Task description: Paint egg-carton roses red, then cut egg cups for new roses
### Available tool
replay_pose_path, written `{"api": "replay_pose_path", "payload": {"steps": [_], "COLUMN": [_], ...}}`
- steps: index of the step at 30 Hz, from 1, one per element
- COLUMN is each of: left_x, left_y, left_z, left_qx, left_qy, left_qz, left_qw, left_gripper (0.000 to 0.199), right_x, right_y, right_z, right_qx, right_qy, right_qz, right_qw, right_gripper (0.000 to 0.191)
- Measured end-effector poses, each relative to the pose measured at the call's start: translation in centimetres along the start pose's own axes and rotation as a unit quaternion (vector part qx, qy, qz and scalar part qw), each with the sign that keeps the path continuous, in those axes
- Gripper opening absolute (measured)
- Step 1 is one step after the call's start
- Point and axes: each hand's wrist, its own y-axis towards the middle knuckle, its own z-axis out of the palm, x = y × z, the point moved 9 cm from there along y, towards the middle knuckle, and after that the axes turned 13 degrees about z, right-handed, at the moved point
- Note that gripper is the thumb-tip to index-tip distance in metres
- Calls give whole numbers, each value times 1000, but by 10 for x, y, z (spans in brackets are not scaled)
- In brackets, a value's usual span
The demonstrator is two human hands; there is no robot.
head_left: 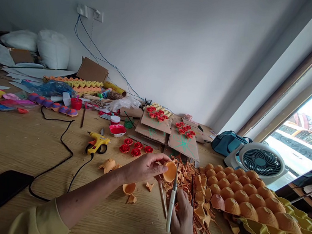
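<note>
Scissors (pixel 172 196) cutting domed cardboard cup (pixel 170 171).

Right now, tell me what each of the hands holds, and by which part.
The left hand pinches a small orange egg-carton cup by its rim. The right hand grips white-handled scissors by the handles, blades at the cup.
</note>
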Motion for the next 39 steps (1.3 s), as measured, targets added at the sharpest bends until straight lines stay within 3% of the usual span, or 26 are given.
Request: {"api": "replay_pose_path", "payload": {"steps": [9,12,21,39], "left_x": [-1,-6,-9,-1], "left_y": [-1,-2,-3,-2], "left_z": [-3,-5,2,1], "left_qx": [-14,-32,16,8], "left_qy": [29,58,85,37], "left_qz": [11,28,22,5], "left_qw": [999,997,996,999], "left_gripper": [65,59,49,52], "right_x": [-6,-6,-2,-7], "right_y": [2,2,4,4], "right_z": [2,3,1,4], "right_qx": [7,6,9,23], "right_qy": [3,6,20,58], "right_qz": [16,14,16,43], "right_qw": [1000,1000,1000,997], "right_gripper": [24,23,15,34]}}
